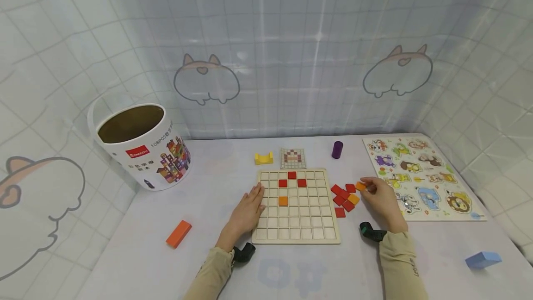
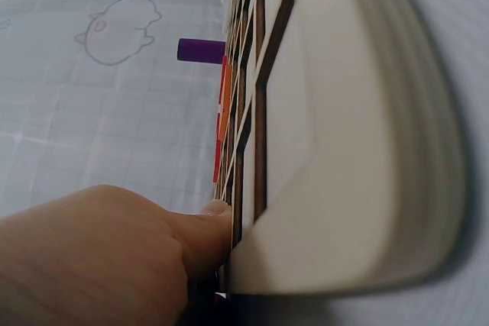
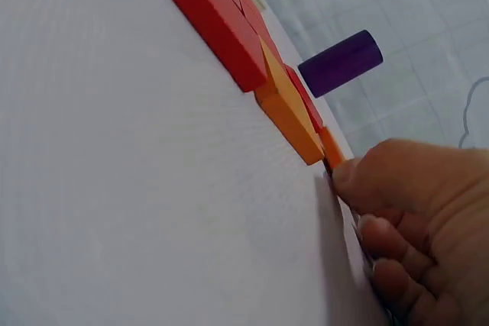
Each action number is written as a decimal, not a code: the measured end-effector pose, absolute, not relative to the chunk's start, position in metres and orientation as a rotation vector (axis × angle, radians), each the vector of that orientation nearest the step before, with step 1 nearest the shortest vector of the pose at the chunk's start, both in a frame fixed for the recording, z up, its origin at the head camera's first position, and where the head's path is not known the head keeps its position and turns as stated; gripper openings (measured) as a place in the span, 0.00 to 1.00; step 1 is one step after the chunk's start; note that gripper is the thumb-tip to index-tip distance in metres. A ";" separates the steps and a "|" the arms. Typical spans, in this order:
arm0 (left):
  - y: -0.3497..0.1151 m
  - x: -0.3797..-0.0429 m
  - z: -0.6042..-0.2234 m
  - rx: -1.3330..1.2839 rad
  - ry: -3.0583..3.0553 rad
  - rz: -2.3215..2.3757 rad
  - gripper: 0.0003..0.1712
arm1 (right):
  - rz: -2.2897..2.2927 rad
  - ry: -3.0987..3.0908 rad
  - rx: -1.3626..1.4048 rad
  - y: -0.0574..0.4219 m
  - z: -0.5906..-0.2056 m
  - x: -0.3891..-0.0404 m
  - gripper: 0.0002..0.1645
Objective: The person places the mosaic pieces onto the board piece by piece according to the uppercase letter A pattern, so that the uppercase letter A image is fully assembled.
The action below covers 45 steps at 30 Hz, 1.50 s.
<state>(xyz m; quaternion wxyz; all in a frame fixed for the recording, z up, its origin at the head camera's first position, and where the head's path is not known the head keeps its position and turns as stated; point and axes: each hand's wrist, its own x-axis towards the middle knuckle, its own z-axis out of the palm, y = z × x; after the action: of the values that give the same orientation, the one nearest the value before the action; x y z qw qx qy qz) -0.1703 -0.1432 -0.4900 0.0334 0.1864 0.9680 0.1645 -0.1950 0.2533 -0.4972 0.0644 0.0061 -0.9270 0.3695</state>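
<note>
A wooden grid board (image 1: pixel 295 240) lies on the table, with three red tiles near its top and one orange tile (image 1: pixel 283 201) below them. My left hand (image 1: pixel 246 209) rests flat along the board's left edge, fingers straight; the left wrist view shows the thumb (image 2: pixel 210 227) at the rim. To the board's right, my right hand (image 1: pixel 381 198) pinches an orange tile (image 1: pixel 360 186) between thumb and fingers. Beside it lies a loose pile of red tiles (image 1: pixel 339 200) with another orange tile (image 1: pixel 353 199).
Behind the board are a small pattern card (image 1: pixel 293 158), a yellow block (image 1: pixel 264 158) and a purple cylinder (image 1: pixel 337 150). An animal puzzle board (image 1: pixel 420 177) lies right, partly under the right hand. A white bucket (image 1: pixel 145 152), an orange block (image 1: pixel 179 234) and a blue block (image 1: pixel 483 259) stand farther out.
</note>
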 end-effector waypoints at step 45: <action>-0.143 -0.170 -0.488 0.599 2.991 0.499 0.32 | 1.578 -2.613 0.532 0.122 -0.483 -0.209 0.15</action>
<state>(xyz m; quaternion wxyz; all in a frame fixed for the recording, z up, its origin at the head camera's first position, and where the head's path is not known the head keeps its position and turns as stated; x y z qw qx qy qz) -0.1695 -0.1433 -0.4879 0.0254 0.1936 0.9674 0.1615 -0.2094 0.1224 -0.4828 0.0216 0.1718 -0.8431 0.5091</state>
